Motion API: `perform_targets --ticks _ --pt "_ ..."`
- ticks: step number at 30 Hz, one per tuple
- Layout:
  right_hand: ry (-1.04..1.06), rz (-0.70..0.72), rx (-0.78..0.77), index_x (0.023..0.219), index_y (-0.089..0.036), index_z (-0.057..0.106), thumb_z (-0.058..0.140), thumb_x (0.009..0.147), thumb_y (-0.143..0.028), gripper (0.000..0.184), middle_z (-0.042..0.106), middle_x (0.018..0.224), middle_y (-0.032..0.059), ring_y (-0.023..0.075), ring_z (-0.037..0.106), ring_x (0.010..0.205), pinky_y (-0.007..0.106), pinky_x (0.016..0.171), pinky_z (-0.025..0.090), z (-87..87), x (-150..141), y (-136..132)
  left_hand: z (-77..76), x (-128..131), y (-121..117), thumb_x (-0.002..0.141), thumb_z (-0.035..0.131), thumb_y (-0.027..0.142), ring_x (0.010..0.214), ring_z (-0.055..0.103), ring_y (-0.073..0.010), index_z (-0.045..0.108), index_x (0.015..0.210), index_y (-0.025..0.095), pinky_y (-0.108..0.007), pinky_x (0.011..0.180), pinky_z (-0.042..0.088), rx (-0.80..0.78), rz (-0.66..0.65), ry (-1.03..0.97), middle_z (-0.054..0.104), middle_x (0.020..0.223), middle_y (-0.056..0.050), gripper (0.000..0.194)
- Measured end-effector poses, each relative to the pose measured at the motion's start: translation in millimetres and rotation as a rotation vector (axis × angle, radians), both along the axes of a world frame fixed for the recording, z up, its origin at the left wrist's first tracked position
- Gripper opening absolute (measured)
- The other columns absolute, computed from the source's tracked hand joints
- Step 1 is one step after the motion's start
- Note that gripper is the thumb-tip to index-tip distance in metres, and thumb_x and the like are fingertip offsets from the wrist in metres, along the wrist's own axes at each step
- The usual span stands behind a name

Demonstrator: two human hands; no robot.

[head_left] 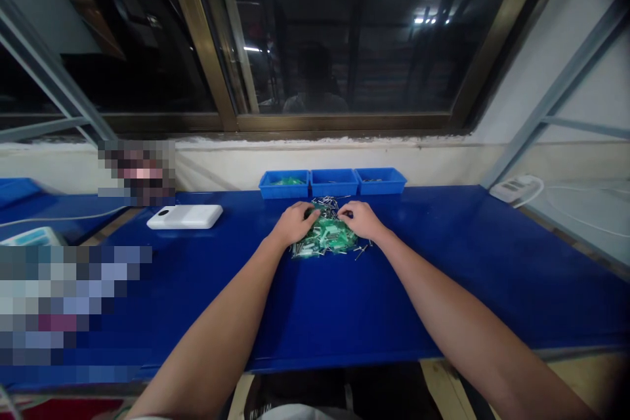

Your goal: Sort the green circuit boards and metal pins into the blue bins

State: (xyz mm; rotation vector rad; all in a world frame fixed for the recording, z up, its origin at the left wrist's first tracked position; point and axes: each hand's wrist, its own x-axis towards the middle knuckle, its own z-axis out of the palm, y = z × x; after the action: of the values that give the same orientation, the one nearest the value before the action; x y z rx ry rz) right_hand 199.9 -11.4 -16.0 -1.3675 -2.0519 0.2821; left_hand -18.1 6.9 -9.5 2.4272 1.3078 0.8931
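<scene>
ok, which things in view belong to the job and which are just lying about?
Likely the job:
pile of green and metal pieces, between left hand and right hand
three blue bins

Likely lying about:
white device, left
white corded box, right

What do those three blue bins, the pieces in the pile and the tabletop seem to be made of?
Blue bins: probably molded plastic, smooth and evenly colored. Silvery pieces: likely metal, thin with bright glints. Green pieces: perhaps plastic, since some look translucent, but too small to be sure. Tabletop: a smooth blue covering, possibly vinyl, with a soft sheen.
</scene>
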Motion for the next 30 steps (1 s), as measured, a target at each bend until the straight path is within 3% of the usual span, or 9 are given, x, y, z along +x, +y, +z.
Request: perform_targets --ticks 6,13,18,22,26,30 --pt "-0.013 -0.011 0.003 0.073 -0.020 0.066 0.053 0.076 -0.015 0.014 0.063 0.078 0.0040 0.0158 0.055 0.072 0.028 0.069 0.041 -0.1 -1 0 0.0 0 0 0.084 0.046 0.044 0.093 0.059 -0.0239 0.063 0.092 0.019 -0.036 0.085 0.043 -0.004 0.003 0.002 0.064 0.099 -0.009 0.031" --pt "-0.016 -0.029 0.043 0.079 -0.020 0.060 0.047 0.081 -0.016 0.014 0.064 0.081 0.0040 0.0183 0.054 0.079 0.030 0.074 0.038 2.4 -2 -2 -1.0 0 -1 0.085 0.045 0.047 0.092 0.059 -0.0236 0.061 0.096 0.019 -0.036 0.083 0.045 -0.016 0.024 0.036 0.063 0.098 -0.009 0.034" --pt "0.157 -0.023 0.054 0.086 -0.020 0.059 0.047 0.082 -0.024 0.012 0.063 0.076 0.0031 0.0171 0.057 0.073 0.028 0.069 0.040 10.0 -1 -7 4.7 1 -4 0.087 0.044 0.044 0.103 0.056 -0.0249 0.056 0.113 0.018 -0.037 0.089 0.043 0.064 0.026 0.005 0.059 0.113 -0.010 0.038" --pt "0.349 0.056 -0.039 0.091 -0.020 0.056 0.052 0.080 -0.030 0.015 0.063 0.068 0.0003 0.0153 0.059 0.064 0.027 0.064 0.042 14.8 -6 -11 16.1 9 -15 0.088 0.046 0.035 0.105 0.055 -0.0228 0.052 0.119 0.019 -0.036 0.091 0.043 0.210 -0.102 0.022 0.060 0.113 -0.009 0.035" --pt "0.428 0.157 -0.088 0.092 -0.020 0.052 0.050 0.082 -0.032 0.015 0.060 0.061 -0.0023 0.0141 0.058 0.059 0.026 0.060 0.042 18.6 -17 -18 22.9 21 -26 0.089 0.047 0.028 0.098 0.058 -0.0201 0.058 0.107 0.019 -0.035 0.087 0.043 0.307 -0.222 0.062 0.064 0.103 -0.007 0.023" --pt "0.456 0.160 -0.068 0.092 -0.020 0.051 0.049 0.083 -0.033 0.015 0.059 0.061 -0.0024 0.0135 0.057 0.059 0.025 0.060 0.042 21.5 -24 -22 23.1 25 -28 0.089 0.047 0.025 0.088 0.060 -0.0182 0.060 0.095 0.018 -0.033 0.080 0.043 0.312 -0.193 0.017 0.066 0.092 -0.005 0.016"
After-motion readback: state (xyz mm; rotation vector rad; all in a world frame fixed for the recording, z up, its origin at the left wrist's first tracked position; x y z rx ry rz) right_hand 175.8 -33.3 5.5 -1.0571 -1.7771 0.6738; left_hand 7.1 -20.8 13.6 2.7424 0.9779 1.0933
